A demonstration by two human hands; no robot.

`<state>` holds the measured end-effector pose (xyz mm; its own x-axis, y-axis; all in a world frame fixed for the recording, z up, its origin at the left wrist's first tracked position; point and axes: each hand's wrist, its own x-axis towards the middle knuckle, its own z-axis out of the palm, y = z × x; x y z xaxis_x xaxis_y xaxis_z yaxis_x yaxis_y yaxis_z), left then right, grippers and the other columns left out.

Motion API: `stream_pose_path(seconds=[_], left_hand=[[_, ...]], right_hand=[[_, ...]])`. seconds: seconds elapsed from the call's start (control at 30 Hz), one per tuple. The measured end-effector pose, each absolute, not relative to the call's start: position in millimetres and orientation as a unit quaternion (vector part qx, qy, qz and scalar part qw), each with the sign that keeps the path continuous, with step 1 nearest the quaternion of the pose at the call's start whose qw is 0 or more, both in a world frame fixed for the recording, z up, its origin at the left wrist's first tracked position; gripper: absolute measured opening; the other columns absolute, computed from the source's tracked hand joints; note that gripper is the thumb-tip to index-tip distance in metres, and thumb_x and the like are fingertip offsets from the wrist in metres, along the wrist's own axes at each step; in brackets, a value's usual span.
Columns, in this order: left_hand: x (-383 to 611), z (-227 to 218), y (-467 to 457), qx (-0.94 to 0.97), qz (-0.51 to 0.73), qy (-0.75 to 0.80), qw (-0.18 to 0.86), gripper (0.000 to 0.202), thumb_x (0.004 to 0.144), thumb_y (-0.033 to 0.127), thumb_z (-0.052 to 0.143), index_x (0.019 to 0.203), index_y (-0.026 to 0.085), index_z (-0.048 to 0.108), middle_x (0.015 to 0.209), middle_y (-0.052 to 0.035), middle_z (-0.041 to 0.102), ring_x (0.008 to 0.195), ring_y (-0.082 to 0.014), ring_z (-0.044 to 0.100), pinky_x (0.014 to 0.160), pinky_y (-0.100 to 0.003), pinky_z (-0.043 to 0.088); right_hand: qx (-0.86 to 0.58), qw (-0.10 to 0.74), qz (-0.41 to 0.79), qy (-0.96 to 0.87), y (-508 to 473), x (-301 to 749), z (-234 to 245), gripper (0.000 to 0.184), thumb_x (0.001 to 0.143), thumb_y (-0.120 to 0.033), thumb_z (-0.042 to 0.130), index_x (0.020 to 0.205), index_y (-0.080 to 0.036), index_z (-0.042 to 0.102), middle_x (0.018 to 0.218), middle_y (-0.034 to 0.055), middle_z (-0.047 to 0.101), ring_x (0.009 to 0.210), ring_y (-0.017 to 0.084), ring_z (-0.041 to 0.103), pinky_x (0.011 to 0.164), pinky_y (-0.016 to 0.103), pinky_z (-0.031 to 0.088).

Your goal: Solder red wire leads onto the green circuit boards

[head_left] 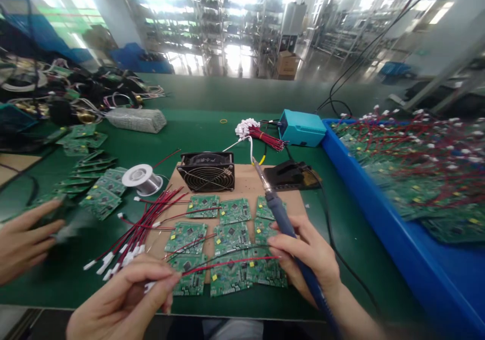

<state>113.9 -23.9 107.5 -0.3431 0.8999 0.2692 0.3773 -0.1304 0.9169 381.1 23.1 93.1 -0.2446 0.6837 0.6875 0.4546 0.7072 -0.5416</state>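
Left hand (125,299): we pinch a red wire (227,264) by its end, laid across the boards (227,244) for joining.
Right hand (308,259): clamped round the iron (278,213), tip raised (clear of boards).
Fan (207,171): behind, likely drawing fumes.
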Motion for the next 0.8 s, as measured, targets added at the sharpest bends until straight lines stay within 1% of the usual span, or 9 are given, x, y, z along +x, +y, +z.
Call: stream_pose_path(seconds=[0.07,0.13,0.27,0.33,0.4,0.47,0.53,0.67,0.8], left_hand=[[114,109,-22,0.523,0.519,0.606,0.300,0.008,0.077,0.022,0.070,0.072,0.028,0.068,0.066,0.0071,0.064,0.044,-0.0099,0.056,0.038,-0.020,0.048],[116,115,-19,0.564,0.474,0.595,0.320,0.006,0.079,0.022,0.070,0.082,0.028,0.069,0.069,0.0055,0.066,0.051,-0.0111,0.060,0.046,-0.022,0.052],[135,127,-10,0.743,0.310,0.527,0.274,0.047,0.064,0.031,0.087,0.106,0.024,0.067,0.074,0.0015,0.067,0.073,-0.0197,0.065,0.073,-0.037,0.057],[152,127,-6,0.784,0.279,0.491,0.257,0.045,0.067,0.032,0.085,0.106,0.022,0.065,0.071,0.0018,0.066,0.070,-0.0188,0.064,0.080,-0.040,0.055],[169,123,-4,0.788,0.331,0.465,0.232,0.026,0.081,0.026,0.072,0.104,0.019,0.064,0.072,0.0002,0.066,0.065,-0.0157,0.062,0.073,-0.032,0.054],[181,118,-5,0.782,0.392,0.437,0.210,0.011,0.090,0.019,0.059,0.100,0.018,0.062,0.074,-0.0015,0.066,0.063,-0.0137,0.061,0.064,-0.026,0.050],[188,116,-4,0.789,0.416,0.405,0.199,0.009,0.092,0.014,0.053,0.095,0.018,0.061,0.074,-0.0018,0.065,0.064,-0.0129,0.060,0.061,-0.023,0.047],[185,119,11,0.826,0.384,0.371,0.179,0.012,0.093,0.011,0.052,0.088,0.019,0.060,0.073,-0.0005,0.063,0.065,-0.0127,0.059,0.060,-0.024,0.044],[179,124,46,0.831,0.305,0.432,0.174,0.011,0.092,0.015,0.054,0.084,0.019,0.060,0.075,0.0001,0.065,0.068,-0.0145,0.061,0.062,-0.026,0.044]], right_hand=[[-0.376,0.504,0.114,-0.769,22,380,92,0.013,0.091,-0.016,0.058,0.098,-0.024,0.065,0.097,0.0054,0.059,0.076,0.017,0.062,0.064,0.028,0.053],[-0.391,0.510,0.102,-0.759,22,381,93,0.011,0.092,-0.019,0.056,0.096,-0.025,0.064,0.096,0.0052,0.059,0.075,0.017,0.063,0.063,0.028,0.053],[-0.342,0.460,0.026,-0.819,28,386,95,0.010,0.091,-0.019,0.058,0.093,-0.024,0.066,0.091,0.0080,0.063,0.069,0.018,0.066,0.056,0.025,0.055],[-0.309,0.455,-0.016,-0.835,31,385,95,0.009,0.090,-0.021,0.059,0.086,-0.024,0.067,0.085,0.0076,0.063,0.062,0.016,0.064,0.046,0.021,0.052],[-0.307,0.458,-0.034,-0.833,30,383,94,0.011,0.089,-0.023,0.060,0.081,-0.025,0.067,0.081,0.0066,0.063,0.058,0.015,0.062,0.043,0.020,0.050],[-0.324,0.448,-0.035,-0.832,26,380,92,0.010,0.088,-0.023,0.059,0.083,-0.026,0.067,0.082,0.0063,0.063,0.060,0.015,0.062,0.045,0.020,0.050],[-0.351,0.439,-0.032,-0.826,21,379,91,0.011,0.089,-0.021,0.058,0.089,-0.027,0.066,0.084,0.0070,0.063,0.063,0.016,0.062,0.048,0.023,0.050],[-0.367,0.454,0.022,-0.812,17,390,87,0.011,0.090,-0.020,0.058,0.095,-0.025,0.067,0.093,0.0091,0.065,0.072,0.018,0.065,0.056,0.026,0.053],[-0.416,0.525,0.109,-0.734,20,417,86,0.028,0.093,-0.014,0.052,0.115,-0.023,0.065,0.106,0.0099,0.070,0.085,0.021,0.070,0.071,0.032,0.058]])
